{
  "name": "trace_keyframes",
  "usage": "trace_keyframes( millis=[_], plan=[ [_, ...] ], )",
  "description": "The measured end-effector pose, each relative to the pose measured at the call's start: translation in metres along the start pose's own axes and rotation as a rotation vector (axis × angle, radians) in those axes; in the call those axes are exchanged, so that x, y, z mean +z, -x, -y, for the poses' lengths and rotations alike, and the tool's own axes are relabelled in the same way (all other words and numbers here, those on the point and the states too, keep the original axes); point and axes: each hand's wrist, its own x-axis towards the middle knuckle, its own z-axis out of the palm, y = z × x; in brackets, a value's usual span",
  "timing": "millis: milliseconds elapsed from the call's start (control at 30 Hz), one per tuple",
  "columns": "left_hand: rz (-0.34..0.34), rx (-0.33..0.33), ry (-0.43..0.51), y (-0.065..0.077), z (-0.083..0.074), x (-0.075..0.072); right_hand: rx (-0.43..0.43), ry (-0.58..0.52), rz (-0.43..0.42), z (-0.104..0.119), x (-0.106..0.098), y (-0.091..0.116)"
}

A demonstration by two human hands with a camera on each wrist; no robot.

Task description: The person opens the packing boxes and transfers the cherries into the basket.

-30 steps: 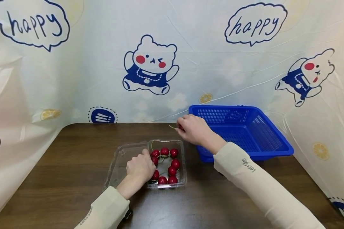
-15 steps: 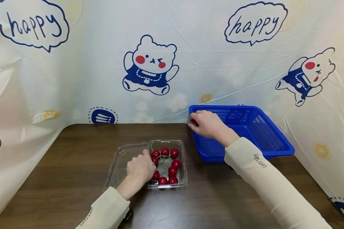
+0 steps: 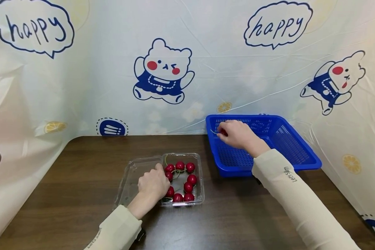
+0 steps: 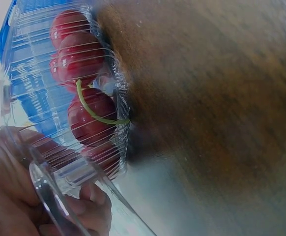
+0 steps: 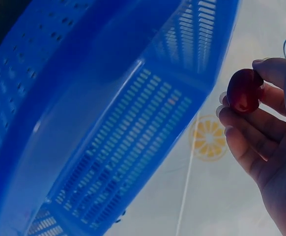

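Note:
My right hand [image 3: 237, 134] pinches a dark red cherry [image 5: 243, 91] between thumb and fingers, its stem sticking out to the left. In the head view this hand is over the left part of the blue mesh basket [image 3: 235, 160]. My left hand [image 3: 153, 183] grips the hinge side of a clear plastic clamshell box [image 3: 201, 180], fingers curled round the edge, as the left wrist view shows. Several red cherries [image 3: 192, 179] lie around the inside of the box, some with green stems. The left hand covers part of the box's left side.
The box's clear lid [image 3: 136, 173] lies folded open to the left on the brown wooden table [image 3: 81, 173]. A printed curtain [image 3: 112, 69] with bears stands behind and at both sides. The basket's raised rim is at the right rear.
My right hand has moved right with the cherry, from left of the basket, past its rim, to over its inside. The left hand and box stay put.

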Motion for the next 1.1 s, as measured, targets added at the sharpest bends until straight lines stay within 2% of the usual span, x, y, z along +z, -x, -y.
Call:
trace_keyframes(
  millis=[600, 900, 1100],
  plan=[
    [-0.003, 0.005, -0.005, 0.001, -0.001, -0.003, 0.116, -0.003, 0.087, -0.039, 0.0, 0.014],
    [-0.011, 0.006, 0.002, 0.0, -0.001, -0.001, 0.146, -0.011, 0.099, -0.049, -0.003, 0.019],
    [-0.008, 0.009, 0.0, 0.001, 0.0, -0.001, 0.182, -0.014, 0.137, -0.057, 0.001, 0.025]
  ],
)
